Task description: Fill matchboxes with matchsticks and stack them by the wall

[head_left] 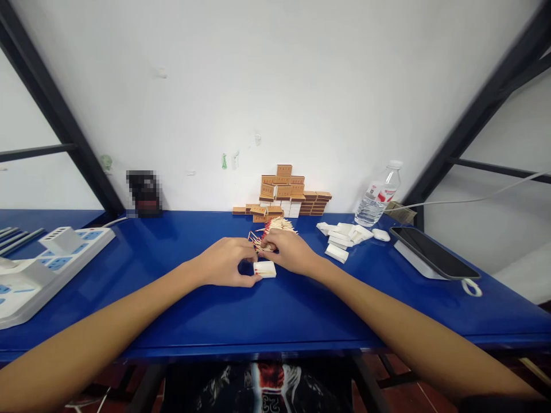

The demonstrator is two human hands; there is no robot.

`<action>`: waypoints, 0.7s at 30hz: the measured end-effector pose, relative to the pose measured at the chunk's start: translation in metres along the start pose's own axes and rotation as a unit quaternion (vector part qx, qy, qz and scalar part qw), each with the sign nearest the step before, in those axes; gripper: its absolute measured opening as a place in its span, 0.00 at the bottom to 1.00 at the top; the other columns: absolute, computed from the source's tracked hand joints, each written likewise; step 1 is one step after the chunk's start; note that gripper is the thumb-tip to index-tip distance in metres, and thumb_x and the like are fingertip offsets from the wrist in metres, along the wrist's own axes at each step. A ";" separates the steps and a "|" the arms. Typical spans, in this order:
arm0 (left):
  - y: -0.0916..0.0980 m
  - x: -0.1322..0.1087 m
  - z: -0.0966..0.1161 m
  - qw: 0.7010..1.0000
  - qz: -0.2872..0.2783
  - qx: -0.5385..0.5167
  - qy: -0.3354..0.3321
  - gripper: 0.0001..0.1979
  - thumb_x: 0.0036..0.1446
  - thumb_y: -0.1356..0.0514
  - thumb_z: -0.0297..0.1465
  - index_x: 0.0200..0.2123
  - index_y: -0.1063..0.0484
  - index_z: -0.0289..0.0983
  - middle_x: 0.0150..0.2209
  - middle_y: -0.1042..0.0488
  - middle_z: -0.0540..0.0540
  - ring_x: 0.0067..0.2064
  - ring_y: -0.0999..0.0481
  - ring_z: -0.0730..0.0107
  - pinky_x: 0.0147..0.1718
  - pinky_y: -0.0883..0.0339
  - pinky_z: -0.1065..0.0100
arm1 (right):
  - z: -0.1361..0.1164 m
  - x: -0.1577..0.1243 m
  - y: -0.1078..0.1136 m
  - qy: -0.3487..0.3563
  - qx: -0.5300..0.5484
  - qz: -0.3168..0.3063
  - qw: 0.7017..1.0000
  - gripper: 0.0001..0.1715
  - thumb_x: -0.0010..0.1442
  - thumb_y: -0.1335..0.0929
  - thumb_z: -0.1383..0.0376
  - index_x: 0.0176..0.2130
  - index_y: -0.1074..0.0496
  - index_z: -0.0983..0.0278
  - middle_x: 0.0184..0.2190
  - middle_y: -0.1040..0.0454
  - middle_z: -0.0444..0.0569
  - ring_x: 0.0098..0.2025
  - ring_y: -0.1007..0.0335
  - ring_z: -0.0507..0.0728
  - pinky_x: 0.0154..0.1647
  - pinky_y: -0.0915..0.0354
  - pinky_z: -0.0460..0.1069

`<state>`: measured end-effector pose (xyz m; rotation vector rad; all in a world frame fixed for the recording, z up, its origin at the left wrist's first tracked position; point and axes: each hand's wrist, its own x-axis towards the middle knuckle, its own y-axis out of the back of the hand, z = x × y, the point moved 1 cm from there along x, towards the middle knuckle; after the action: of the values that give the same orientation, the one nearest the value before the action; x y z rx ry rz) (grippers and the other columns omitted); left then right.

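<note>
My left hand [228, 262] holds the left end of a small white matchbox tray [269, 269] between thumb and fingers. The tray lies on the blue table, and a few red-tipped matches show inside it. Just behind the tray, my right hand [286, 249] has its fingers pinched together on matches at the near edge of a loose pile of matches [282, 225]. Its fingers hide how many it holds. The pile's red heads point mostly left.
Brown matchboxes [282, 191] stand stacked against the wall. White paper trays [346, 234] lie to the right, near a water bottle [377, 195] and a phone [433, 250] propped on a white block. A power strip [86, 252] occupies the left side.
</note>
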<state>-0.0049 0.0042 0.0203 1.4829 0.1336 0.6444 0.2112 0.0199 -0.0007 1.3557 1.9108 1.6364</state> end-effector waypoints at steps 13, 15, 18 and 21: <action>0.001 0.000 -0.003 1.000 -0.003 0.013 -0.002 0.13 0.58 0.35 0.42 0.33 0.22 0.38 0.34 0.22 0.46 0.35 0.24 0.64 0.35 0.34 0.65 | -0.007 -0.002 0.010 -0.049 -0.080 -0.079 0.992 0.08 0.71 0.31 0.62 0.38 0.26 0.63 0.42 0.22 0.53 0.43 0.27 0.58 0.39 0.41 0.49; 0.001 0.000 -0.002 1.000 -0.004 0.014 -0.002 0.13 0.58 0.35 0.42 0.33 0.22 0.37 0.33 0.22 0.46 0.34 0.24 0.64 0.35 0.34 0.65 | -0.006 -0.005 0.014 -0.047 -0.092 -0.092 0.990 0.08 0.71 0.31 0.63 0.39 0.26 0.64 0.43 0.22 0.54 0.45 0.26 0.59 0.39 0.40 0.49; 0.002 0.000 -0.002 1.000 -0.007 0.013 0.001 0.13 0.58 0.34 0.42 0.33 0.22 0.37 0.32 0.23 0.46 0.34 0.24 0.65 0.34 0.35 0.65 | -0.002 -0.010 0.019 -0.042 -0.098 -0.103 0.989 0.08 0.70 0.30 0.62 0.39 0.25 0.64 0.42 0.22 0.54 0.44 0.27 0.60 0.39 0.40 0.50; 0.002 0.000 -0.003 1.000 -0.011 0.008 0.000 0.12 0.58 0.34 0.41 0.32 0.23 0.38 0.32 0.23 0.47 0.34 0.24 0.65 0.34 0.35 0.65 | 0.000 -0.012 0.021 -0.033 -0.068 -0.103 0.992 0.09 0.70 0.30 0.60 0.40 0.25 0.64 0.41 0.22 0.52 0.43 0.28 0.59 0.39 0.40 0.49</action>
<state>-0.0066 0.0064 0.0223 1.4952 0.1558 0.6278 0.2274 0.0091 0.0136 1.1058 1.7994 1.5687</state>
